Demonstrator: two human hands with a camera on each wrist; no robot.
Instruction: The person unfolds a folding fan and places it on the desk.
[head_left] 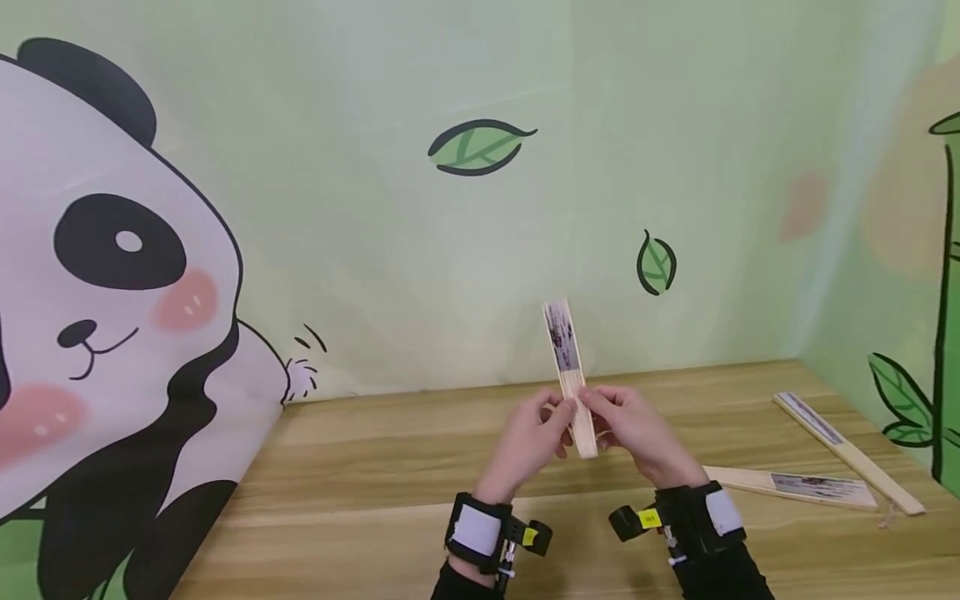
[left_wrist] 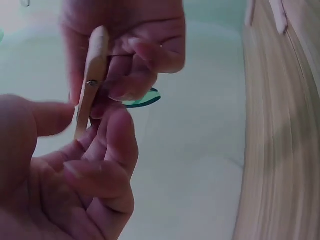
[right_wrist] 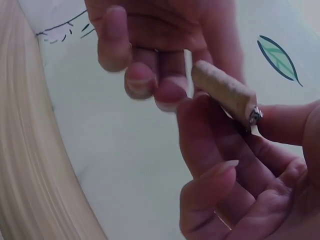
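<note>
A folded folding fan (head_left: pixel 564 337) stands nearly upright between the two hands, its wooden slats closed and a printed panel on its upper half. My left hand (head_left: pixel 527 440) pinches its lower part from the left, thumb in front and fingers behind. From the other side my right hand (head_left: pixel 636 427) pinches it a little higher, also with the thumb in front. In the left wrist view the metal rivet shows at the fan's pivot end (left_wrist: pixel 93 75). The right wrist view looks at the blunt wooden end (right_wrist: pixel 222 90) of the same fan, with fingers of both hands around it.
Two more folded fans lie on the wooden table (head_left: pixel 360 492) at the right: one slanted (head_left: pixel 847 452), the other (head_left: pixel 795 484) meeting it near its lower end. Behind the table rises a pale green wall (head_left: pixel 375 233) with a painted panda and leaves.
</note>
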